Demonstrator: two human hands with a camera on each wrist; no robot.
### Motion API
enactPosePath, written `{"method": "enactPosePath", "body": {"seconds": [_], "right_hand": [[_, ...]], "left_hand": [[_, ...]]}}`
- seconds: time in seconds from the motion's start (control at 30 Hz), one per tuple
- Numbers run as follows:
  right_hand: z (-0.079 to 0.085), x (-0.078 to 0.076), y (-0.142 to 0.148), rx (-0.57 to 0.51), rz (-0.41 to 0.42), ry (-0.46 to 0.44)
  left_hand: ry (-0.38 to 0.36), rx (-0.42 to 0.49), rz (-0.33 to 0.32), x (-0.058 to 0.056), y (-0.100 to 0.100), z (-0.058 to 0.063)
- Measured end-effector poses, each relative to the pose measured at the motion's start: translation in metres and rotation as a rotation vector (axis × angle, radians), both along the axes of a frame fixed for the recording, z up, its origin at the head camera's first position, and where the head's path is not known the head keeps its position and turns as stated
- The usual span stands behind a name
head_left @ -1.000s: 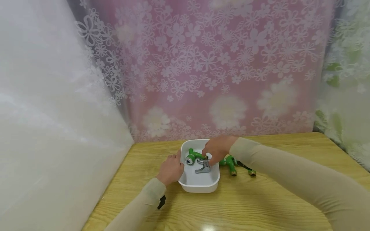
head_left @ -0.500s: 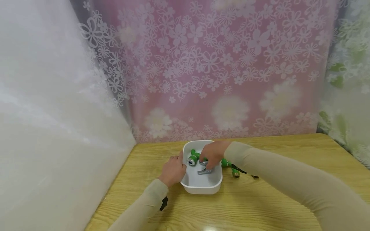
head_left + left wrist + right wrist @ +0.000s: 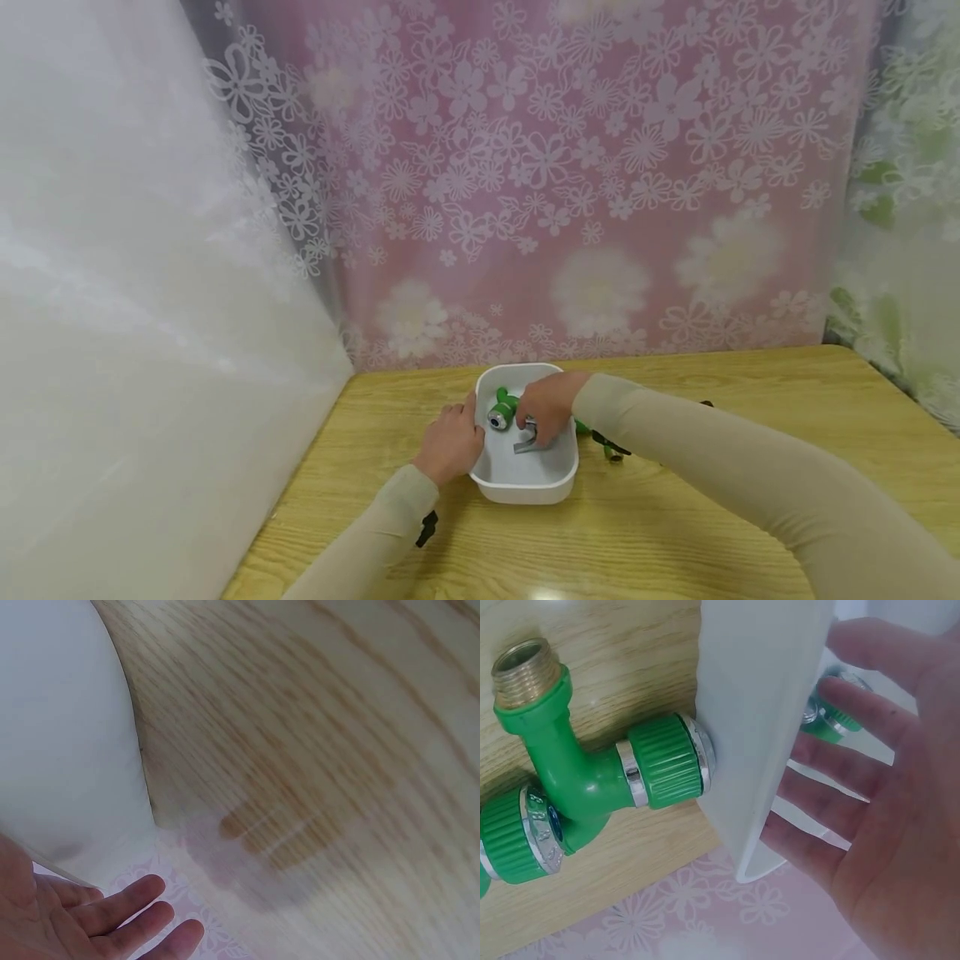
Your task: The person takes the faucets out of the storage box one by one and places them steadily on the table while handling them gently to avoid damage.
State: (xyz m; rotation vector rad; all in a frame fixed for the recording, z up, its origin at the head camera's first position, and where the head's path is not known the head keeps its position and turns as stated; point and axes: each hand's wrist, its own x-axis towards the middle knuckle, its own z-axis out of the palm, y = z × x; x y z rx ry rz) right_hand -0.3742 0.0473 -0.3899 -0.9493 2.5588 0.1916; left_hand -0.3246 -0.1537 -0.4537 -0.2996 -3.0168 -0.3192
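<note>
A white plastic tub [image 3: 521, 493] stands on the wooden table. My left hand [image 3: 448, 442] rests against its left wall. In the left wrist view the fingers [image 3: 124, 904] extend loosely beside the tub. Reaching over the tub's right wall, my right hand [image 3: 551, 404] has its fingers down at a grey clamp [image 3: 525, 447]. The right wrist view shows long fingers and a thumb held apart from the index, with several fingertips hidden behind the tub wall; I cannot tell whether they grip the clamp. A green valve with a chrome collar [image 3: 498, 417] lies inside the tub, left of the clamp.
Outside the tub's right wall lies a green valve fitting [image 3: 574, 776] with a threaded brass outlet [image 3: 523, 673], mostly behind my right sleeve [image 3: 675, 433] in the head view. A pink floral curtain [image 3: 585, 192] hangs behind the table [image 3: 390, 408], with a white sheet [image 3: 150, 292] on the left.
My right hand has moved slightly left and down over the grey clamp, covering more of it and of the green valve. The left hand stays at the tub's left wall.
</note>
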Motion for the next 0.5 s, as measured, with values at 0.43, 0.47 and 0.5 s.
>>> {"method": "enactPosePath", "body": {"seconds": [0.43,0.47,0.5], "right_hand": [[-0.0043,0.0024,-0.0057,0.031,0.022,0.039],[-0.0039,0.0031,-0.0059,0.036,0.020,0.039],[-0.0035,0.0039,-0.0060,0.038,0.019,0.038]], "left_hand": [[0.039,0.003,-0.023,-0.0002,-0.0021,-0.0020],[0.041,-0.001,-0.025,-0.0005,-0.0020,-0.0021],[0.040,-0.006,-0.024,-0.0007,-0.0018,-0.0023]]}}
